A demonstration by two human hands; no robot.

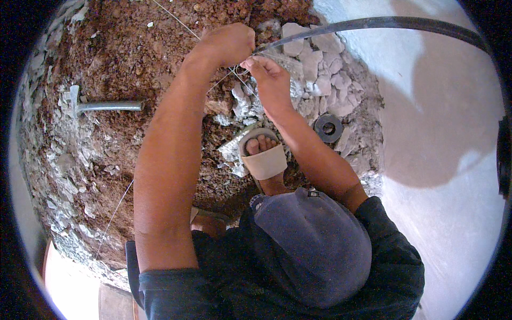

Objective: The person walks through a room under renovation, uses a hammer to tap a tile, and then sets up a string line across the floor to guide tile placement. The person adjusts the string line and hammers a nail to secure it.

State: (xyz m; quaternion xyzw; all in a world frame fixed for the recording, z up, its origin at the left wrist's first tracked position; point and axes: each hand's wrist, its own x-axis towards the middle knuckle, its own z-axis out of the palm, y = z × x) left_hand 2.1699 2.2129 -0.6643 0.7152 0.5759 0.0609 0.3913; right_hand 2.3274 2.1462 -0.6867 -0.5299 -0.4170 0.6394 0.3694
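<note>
My left hand (229,45) is closed beside the end of a long black pipe (373,22). Its fingers are turned away, so what they grip is hidden. Just below and to the right, my right hand (272,82) pinches a thin pale string (242,70), which lies in small loops between the two hands. One stretch of string runs up and left past my left wrist; other strands trail down over the rubble. Whether it is string or fine wire, I cannot tell for certain.
A hammer (109,106) lies on the brown soil at left. A black tape roll (328,128) sits by broken concrete pieces (320,64). My sandaled foot (264,154) is below my hands. Another taut string (114,216) crosses the lower left. A pale smooth surface (442,213) borders the right.
</note>
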